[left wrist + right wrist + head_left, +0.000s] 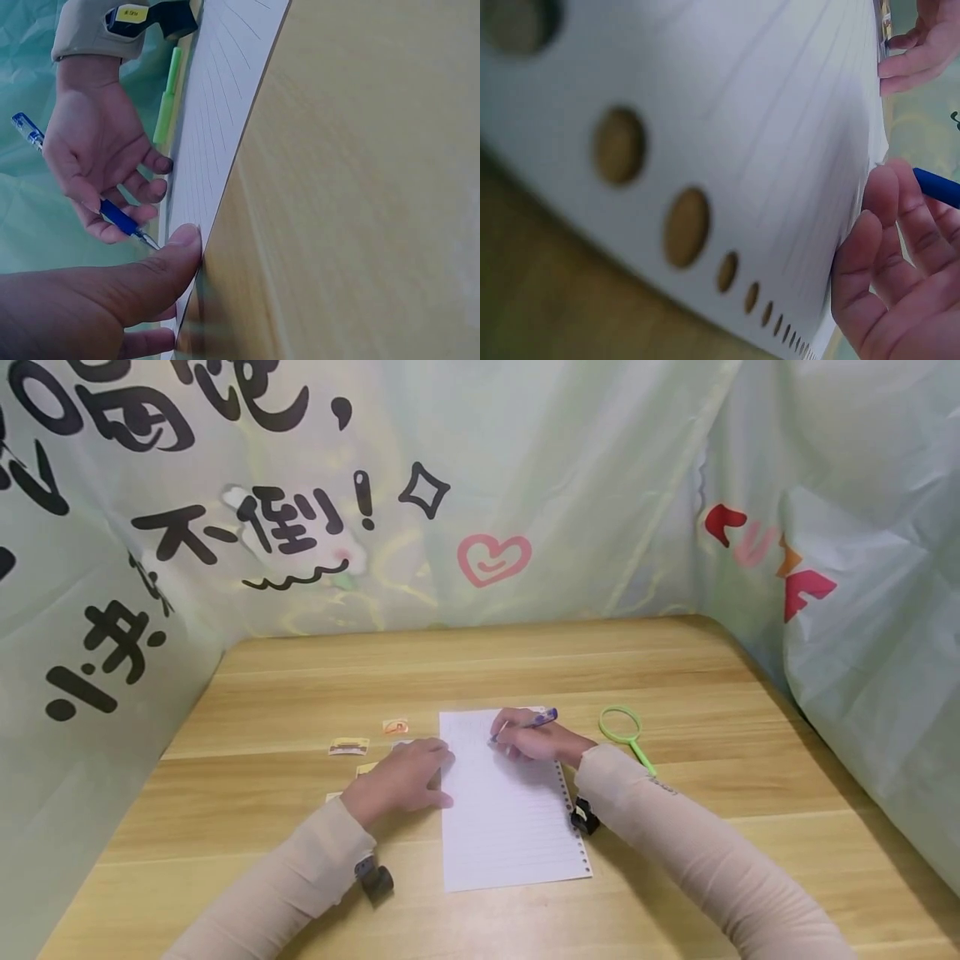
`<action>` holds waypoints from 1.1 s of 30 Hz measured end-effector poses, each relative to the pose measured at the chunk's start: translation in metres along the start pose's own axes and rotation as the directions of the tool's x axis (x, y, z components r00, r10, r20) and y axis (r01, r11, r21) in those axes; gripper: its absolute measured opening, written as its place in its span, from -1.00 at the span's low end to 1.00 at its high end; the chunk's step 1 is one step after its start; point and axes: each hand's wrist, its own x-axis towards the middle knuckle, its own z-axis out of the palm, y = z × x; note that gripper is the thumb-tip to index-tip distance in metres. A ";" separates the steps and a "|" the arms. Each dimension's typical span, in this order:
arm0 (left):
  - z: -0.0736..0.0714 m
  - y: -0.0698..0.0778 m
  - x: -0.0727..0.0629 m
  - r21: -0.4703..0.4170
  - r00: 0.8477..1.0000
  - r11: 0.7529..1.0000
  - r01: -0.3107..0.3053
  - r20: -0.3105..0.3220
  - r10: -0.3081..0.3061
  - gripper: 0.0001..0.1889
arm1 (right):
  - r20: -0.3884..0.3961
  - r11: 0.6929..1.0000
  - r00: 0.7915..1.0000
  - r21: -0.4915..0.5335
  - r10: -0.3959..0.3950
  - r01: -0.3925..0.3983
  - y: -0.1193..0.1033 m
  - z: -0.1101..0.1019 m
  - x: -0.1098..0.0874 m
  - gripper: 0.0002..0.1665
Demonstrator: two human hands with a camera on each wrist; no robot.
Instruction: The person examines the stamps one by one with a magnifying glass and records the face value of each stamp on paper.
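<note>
A lined sheet of loose-leaf paper [510, 835] lies on the table, its row of punched holes along the right side. My right hand [528, 739] grips a blue pen [543, 718] over the upper part of the sheet. In the left wrist view the pen's blue grip and metal tip [120, 217] show between thumb and fingers, the tip pointing toward the paper. My left hand [408, 777] rests on the sheet's left edge with extended fingers; its thumb [184, 236] lies on the paper in the left wrist view. Whether the tip touches the paper, I cannot tell.
Several small printed paper pieces [348, 746] lie left of the sheet, some partly hidden by the left hand. A green magnifying glass [641, 757] lies right of the right hand. Printed cloth [585, 485] hangs behind and beside the wooden table [750, 860].
</note>
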 end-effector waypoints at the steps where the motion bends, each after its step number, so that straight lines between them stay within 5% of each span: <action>1: 0.000 0.000 0.000 -0.001 1.000 1.000 -0.001 0.000 0.001 -0.33 | -0.009 1.000 1.000 0.005 0.002 -0.002 0.000 0.000 0.000 -0.75; 13: 0.000 0.000 -0.001 -0.002 1.000 1.000 -0.015 -0.011 0.015 -0.39 | -0.032 0.998 0.999 -0.059 -0.016 0.014 0.001 0.001 -0.001 -0.75; 24: 0.005 -0.001 -0.004 -0.008 1.000 1.000 -0.005 0.008 0.005 -0.35 | -0.066 1.000 0.998 -0.017 0.014 -0.016 0.007 0.006 -0.001 -0.72; 33: 0.002 -0.001 0.001 0.010 0.998 0.999 -0.049 -0.036 0.050 -0.59 | -0.066 0.999 0.998 -0.027 0.022 -0.024 0.004 0.000 -0.003 -0.75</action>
